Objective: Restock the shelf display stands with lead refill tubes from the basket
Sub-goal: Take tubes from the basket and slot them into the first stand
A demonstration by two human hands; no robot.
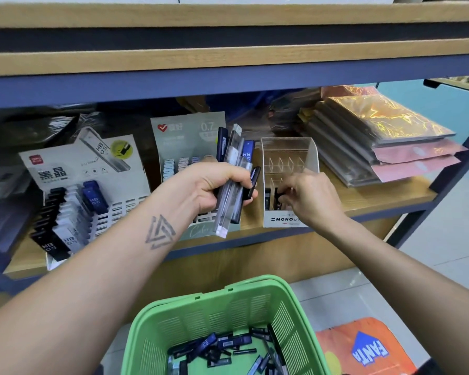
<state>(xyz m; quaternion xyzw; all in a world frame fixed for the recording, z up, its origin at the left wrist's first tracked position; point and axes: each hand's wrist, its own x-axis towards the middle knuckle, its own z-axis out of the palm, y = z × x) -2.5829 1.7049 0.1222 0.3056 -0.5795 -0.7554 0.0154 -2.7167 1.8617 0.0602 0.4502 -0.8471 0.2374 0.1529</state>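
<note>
The basket [284,315] runs off the bottom edge; the right hand [313,197] hides its fingertips inside the stand [287,220].

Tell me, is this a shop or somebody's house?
Most likely a stationery shop: branded lead refill display stands line a wooden shelf, wrapped notebooks are stacked for sale, and a green basket holds more stock.
</note>
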